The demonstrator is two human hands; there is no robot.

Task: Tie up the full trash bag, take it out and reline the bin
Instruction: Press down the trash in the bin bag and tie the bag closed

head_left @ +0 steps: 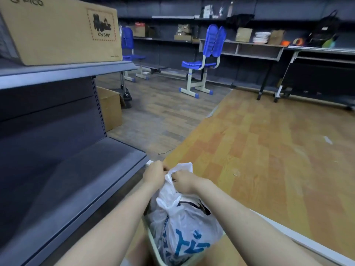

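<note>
— What sits nearest the camera?

— A full white trash bag [184, 233] with blue print, seated in a pale bin [153, 246] on the floor at bottom centre, between two bare forearms.

— And the hands?

— Both meet at the bag's far top. The left hand [154, 175] is pinched on a gathered strip of plastic; the right hand [184, 182], just beside it, is clenched around another strip of the same bag. A knotted pair of handles shows lower on the bag.

— What lies to the left?

— Grey metal shelving [76, 169], its upper shelf carrying a cardboard box [57, 29] marked UN 3481.

— Farther off?

— Wood-pattern floor [269, 150], then a blue chair [203, 60] facing a long counter [249, 45] cluttered with boxes and bags along the far wall.
</note>
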